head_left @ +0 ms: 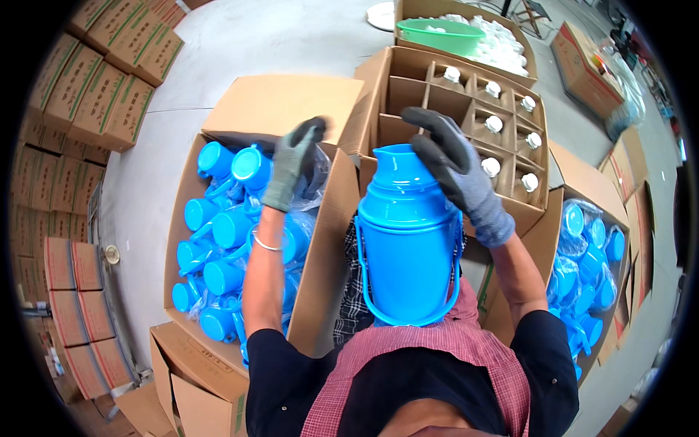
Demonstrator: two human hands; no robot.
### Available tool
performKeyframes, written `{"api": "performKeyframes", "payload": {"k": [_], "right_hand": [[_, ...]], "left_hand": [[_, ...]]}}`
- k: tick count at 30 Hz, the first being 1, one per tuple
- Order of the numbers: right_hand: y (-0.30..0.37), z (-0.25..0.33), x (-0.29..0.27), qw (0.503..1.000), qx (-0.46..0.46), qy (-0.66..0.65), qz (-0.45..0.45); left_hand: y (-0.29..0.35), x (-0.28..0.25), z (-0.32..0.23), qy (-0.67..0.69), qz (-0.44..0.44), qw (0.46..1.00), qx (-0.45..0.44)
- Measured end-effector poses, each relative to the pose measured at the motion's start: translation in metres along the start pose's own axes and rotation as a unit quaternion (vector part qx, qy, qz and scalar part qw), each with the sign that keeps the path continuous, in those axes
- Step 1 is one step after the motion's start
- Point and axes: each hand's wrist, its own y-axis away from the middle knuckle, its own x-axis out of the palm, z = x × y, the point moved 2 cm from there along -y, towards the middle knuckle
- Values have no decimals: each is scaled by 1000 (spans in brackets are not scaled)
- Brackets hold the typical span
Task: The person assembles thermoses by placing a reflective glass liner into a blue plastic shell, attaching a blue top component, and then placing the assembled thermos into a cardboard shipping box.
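Observation:
A bright blue thermos jug [404, 255] with a pouring spout and a hanging carry handle stands upright at my lap. My right hand [462, 175], in a grey glove with dark fingers, is at the jug's neck, fingers stretched past the spout; contact there is hard to tell. My left hand [293, 164], gloved alike, is over the left carton [331, 247], its fingertips slightly blurred and nothing visible in it. Several blue handled cups [231, 227] lie in that carton among clear plastic bags.
Ahead stands a divided carton [429, 98], with white round tops in several cells. Behind it, a green basin [440, 36] sits among small white pieces in another carton. At right, a carton holds bagged blue parts [582, 269]. Stacked cartons [102, 87] line the left.

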Motion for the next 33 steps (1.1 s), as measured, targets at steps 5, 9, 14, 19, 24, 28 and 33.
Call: {"api": "performKeyframes", "payload": {"k": [5, 9, 14, 19, 24, 28, 33], "right_hand": [[5, -65, -21, 986, -41, 162, 21], [23, -94, -40, 999, 32, 22, -25], [16, -114, -52, 999, 37, 8, 7], [5, -74, -32, 991, 68, -113, 26], [11, -136, -67, 983, 168, -77, -21], [-16, -92, -37, 981, 59, -143, 115], [-4, -131, -58, 962, 186, -200, 28]], "left_hand": [[44, 115, -72, -1, 151, 986, 75], [36, 104, -54, 168, 86, 981, 49], [34, 123, -59, 88, 134, 987, -15], [21, 141, -35, 179, 119, 976, -11], [8, 118, -32, 217, 136, 967, 5], [16, 154, -63, -4, 153, 987, -45], [-18, 119, -24, 179, 175, 964, -94]]}}
